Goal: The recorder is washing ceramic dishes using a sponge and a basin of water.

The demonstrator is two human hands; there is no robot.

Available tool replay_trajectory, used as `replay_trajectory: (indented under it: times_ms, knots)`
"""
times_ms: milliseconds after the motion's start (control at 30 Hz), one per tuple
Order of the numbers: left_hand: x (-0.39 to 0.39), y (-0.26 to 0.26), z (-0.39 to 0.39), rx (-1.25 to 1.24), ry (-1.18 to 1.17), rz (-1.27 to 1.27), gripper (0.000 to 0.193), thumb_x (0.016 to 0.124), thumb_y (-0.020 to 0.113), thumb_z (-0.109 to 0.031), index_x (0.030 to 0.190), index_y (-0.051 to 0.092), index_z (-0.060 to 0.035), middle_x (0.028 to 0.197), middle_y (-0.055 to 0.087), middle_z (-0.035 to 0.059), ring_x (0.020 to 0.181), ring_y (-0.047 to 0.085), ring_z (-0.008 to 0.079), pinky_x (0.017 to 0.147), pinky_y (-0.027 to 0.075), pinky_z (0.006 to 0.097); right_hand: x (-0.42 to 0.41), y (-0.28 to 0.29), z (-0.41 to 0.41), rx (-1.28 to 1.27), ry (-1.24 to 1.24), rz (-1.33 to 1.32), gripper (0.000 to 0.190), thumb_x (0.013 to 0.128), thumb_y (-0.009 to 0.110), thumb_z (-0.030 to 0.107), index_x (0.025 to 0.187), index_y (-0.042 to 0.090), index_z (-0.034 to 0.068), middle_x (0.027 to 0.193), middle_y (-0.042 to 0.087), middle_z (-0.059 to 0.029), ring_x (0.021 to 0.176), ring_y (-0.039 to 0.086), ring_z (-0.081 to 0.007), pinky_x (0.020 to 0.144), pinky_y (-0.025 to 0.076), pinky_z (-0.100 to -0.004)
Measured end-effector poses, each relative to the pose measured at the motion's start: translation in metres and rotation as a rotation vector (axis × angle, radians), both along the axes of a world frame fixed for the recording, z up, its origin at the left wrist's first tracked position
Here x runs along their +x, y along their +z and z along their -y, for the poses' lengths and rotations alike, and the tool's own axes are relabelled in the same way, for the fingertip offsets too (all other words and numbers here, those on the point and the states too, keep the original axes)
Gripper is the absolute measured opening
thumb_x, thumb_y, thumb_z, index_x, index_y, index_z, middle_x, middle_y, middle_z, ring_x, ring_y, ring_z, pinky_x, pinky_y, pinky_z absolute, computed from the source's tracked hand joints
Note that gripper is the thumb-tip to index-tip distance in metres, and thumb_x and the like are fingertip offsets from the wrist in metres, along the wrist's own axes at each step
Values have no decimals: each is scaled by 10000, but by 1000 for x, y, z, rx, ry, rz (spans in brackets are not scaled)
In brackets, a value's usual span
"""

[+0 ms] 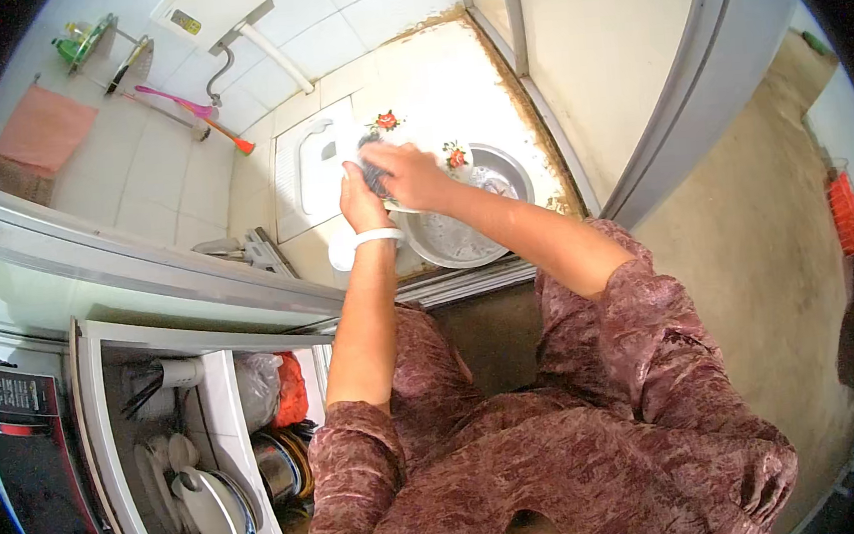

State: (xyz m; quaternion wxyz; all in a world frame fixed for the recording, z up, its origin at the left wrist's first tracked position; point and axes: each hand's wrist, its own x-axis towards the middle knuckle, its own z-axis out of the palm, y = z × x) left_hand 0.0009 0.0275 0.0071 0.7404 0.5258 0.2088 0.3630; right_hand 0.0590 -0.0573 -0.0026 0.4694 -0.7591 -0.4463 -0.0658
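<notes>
My left hand (363, 197) grips the near left edge of a white dish with red flowers (456, 156); bright light washes out much of its outline. A dark scouring pad (373, 172) lies under the fingers of my right hand (406, 174), pressed on the dish and slightly blurred. Beneath the dish and my right forearm stands a round metal basin (455, 242) holding water with some suds. A small white item (343, 248), perhaps a bowl, is on the floor beside my left wrist.
A squat toilet (307, 175) is set in the tiled floor to the left. A metal door track (466, 285) runs before my knees. At the lower left, an open cabinet (216, 404) holds plates (213, 510) and bags. A pink cloth (44, 131) hangs on the wall.
</notes>
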Motion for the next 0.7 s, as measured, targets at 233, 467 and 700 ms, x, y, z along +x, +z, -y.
replay_trajectory:
  times_ms: [233,467,700]
  knots:
    - [-16,23,-25,-53,141,71,374,995,467,-362,999,612,-18,750,551,-16,585,419,56,533,348,232,-1,16,41,-433,188,142,427,761,529,46,1145,641,195,1207,612,-20,1053,566,-306,926,382,-545]
    - [-7,16,-10,44,68,24,346,996,471,-341,984,624,-32,714,514,-28,571,404,54,519,332,223,-3,2,14,-118,-62,238,366,773,520,73,1114,629,151,1202,600,-17,1016,565,-266,850,384,-507]
    - [-16,21,-16,-1,100,81,343,994,478,-336,984,635,-31,689,521,-36,556,396,48,497,318,225,-9,25,46,-449,88,328,466,790,518,38,1234,587,161,1339,528,10,1027,543,-243,868,376,-460]
